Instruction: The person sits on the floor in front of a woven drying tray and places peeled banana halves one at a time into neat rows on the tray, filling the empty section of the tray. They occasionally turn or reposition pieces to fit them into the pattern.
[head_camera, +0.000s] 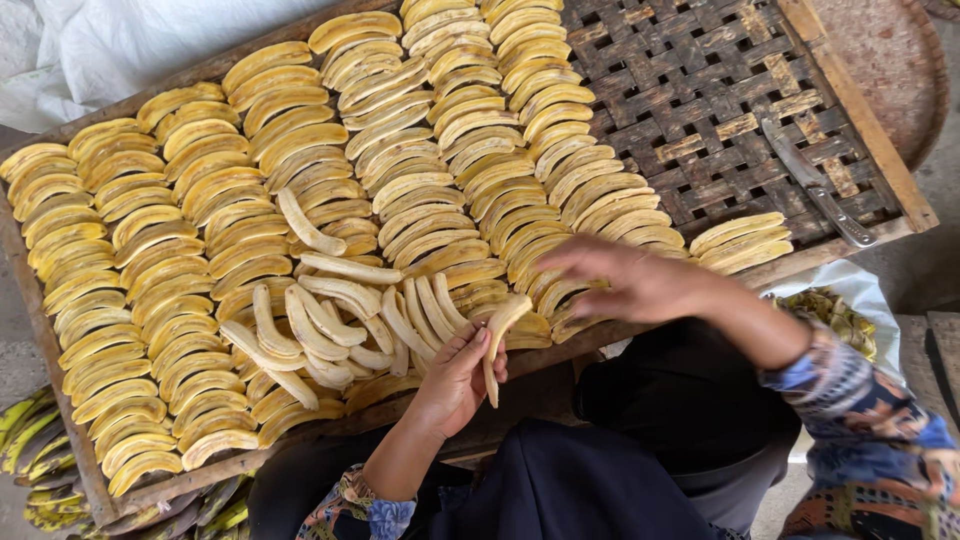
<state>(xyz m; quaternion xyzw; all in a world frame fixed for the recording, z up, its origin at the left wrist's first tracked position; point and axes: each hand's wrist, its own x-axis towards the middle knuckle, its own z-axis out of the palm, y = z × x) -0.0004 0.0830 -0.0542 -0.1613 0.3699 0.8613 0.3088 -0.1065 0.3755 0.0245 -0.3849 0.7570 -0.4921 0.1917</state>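
The left hand (455, 385) is closed around a peeled banana slice (500, 335), thumb and fingers pinching its lower half so the pale strip stands almost upright, its tip curling just above the fingertips and over the near edge of the woven tray (700, 90). The right hand (630, 280) hovers flat over the rows of slices just beyond and to the right of the left hand; it is blurred, the fingers look spread and loose, and nothing shows in its grasp. Directly left of the left hand lies a loose heap of paler slices (330, 320), piled crosswise on the neat yellow rows (180, 260). To lay this piece well, it seems best to keep the pinch light and low on the slice, since a soft strip would likely bend or snap if squeezed mid-length, and to lower it flat with its curve matching its neighbours, overlapping slightly. Far beyond the right hand a knife (820, 185) rests on the bare weave, well clear of both hands.
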